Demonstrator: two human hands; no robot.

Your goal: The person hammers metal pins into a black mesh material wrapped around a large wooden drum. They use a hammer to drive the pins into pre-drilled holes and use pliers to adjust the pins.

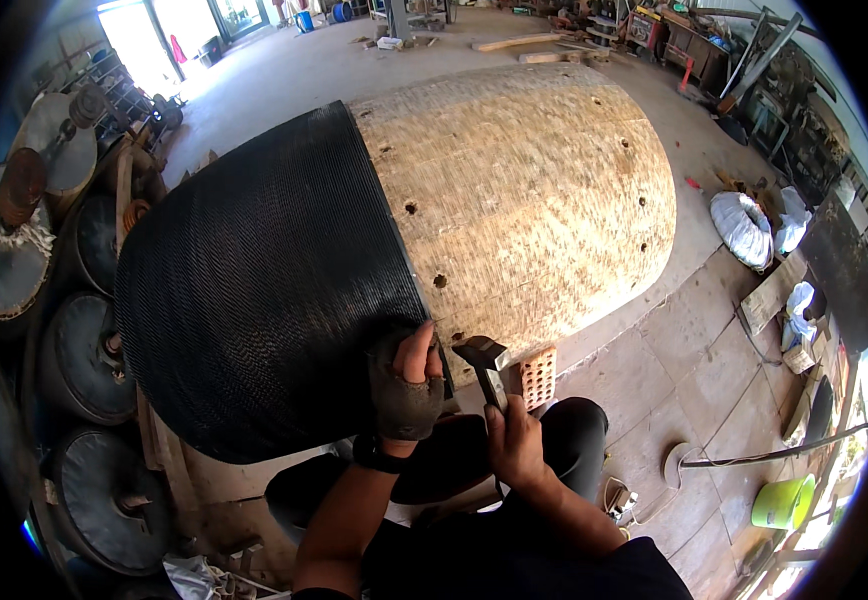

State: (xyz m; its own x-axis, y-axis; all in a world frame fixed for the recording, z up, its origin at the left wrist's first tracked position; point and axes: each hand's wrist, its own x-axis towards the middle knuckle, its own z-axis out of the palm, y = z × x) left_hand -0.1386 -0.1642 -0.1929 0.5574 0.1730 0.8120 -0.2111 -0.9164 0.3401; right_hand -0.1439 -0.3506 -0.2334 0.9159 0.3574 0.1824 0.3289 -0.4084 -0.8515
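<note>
In front of me lies a large barrel-shaped wooden drum (534,190), its pale surface rough and dotted with dark holes. A black, finely ridged covering (264,270) wraps its left part and ends in a straight edge. My left hand (407,390), in a dark fingerless glove, rests at the near end of that edge. Its fingers are closed together; anything pinched in them is too small to make out. My right hand (517,445), bare, grips a hammer (494,385) by the handle. The hammer's head is raised just right of my left fingers, beside the wood.
A perforated orange brick (539,377) stands by the drum's near side. Black discs (94,360) on shafts crowd the left. A white wrapped ring (741,228), a lime-green bucket (784,502) and a round-based metal stand (678,466) are on the right. My knees are close below the drum.
</note>
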